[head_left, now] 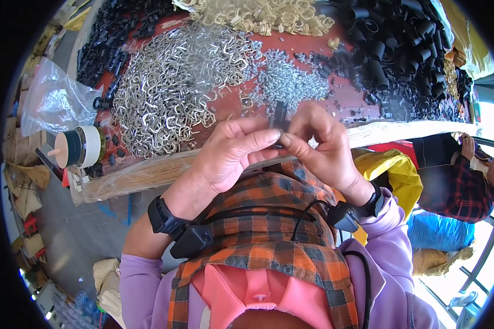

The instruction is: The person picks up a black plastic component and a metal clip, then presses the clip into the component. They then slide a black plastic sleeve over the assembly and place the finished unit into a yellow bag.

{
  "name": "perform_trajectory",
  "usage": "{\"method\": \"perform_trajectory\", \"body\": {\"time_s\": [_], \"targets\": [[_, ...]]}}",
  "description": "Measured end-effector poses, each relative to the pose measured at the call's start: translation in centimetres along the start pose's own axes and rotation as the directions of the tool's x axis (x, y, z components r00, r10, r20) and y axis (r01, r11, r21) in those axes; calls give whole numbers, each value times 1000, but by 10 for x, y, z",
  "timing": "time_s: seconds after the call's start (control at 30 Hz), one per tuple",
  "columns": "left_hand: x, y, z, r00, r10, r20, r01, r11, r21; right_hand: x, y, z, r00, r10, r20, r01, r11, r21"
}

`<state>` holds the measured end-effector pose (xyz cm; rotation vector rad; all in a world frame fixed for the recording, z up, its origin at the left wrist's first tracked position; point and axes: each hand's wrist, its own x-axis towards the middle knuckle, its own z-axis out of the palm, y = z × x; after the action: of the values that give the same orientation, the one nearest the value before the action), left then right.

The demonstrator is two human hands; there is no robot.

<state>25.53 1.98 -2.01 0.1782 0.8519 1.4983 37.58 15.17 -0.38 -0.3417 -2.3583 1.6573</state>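
Both my hands meet over the front edge of the red work table (225, 108). My left hand (233, 145) pinches a small dark part (279, 116), narrow and black, from its left side. From the right, my right hand (321, 145) closes thumb and fingers on the same black part; its lower end is hidden by the fingertips. Just beyond my hands lies a heap of small silvery metal pieces (290, 79). A larger pile of bent silver metal links (164, 90) spreads to the left of it.
Black cylindrical parts (375, 52) heap up at the far right, tan ring-shaped pieces (263, 15) at the back, black parts (105, 41) at the far left. A round container (74, 147) and a clear plastic bag (58, 98) sit by the left edge. Another person (455, 175) is at the right.
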Motion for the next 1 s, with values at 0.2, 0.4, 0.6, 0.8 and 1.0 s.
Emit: {"method": "perform_trajectory", "body": {"time_s": [0.2, 0.4, 0.6, 0.8, 1.0], "targets": [[1, 2, 0, 998, -64, 21, 65, 997, -45, 9, 16, -6, 992, 79, 97, -112, 911, 398], [1, 13, 0, 999, -26, -35, 27, 1000, 11, 70, 36, -90, 970, -242, -22, 126, 579, -806], [3, 11, 4, 994, -13, -108, 18, 999, 47, 106, 99, -133, 991, -20, -135, -122, 316, -941], [4, 4, 4, 987, 66, -149, -58, 997, 56, 80, 77, -105, 892, -201, -405, -152, 710, -687], [5, -5, 10, 972, 132, -192, -119, 990, 77, 25, 34, -50, 958, -176, -225, 192, 980, 51]]}}
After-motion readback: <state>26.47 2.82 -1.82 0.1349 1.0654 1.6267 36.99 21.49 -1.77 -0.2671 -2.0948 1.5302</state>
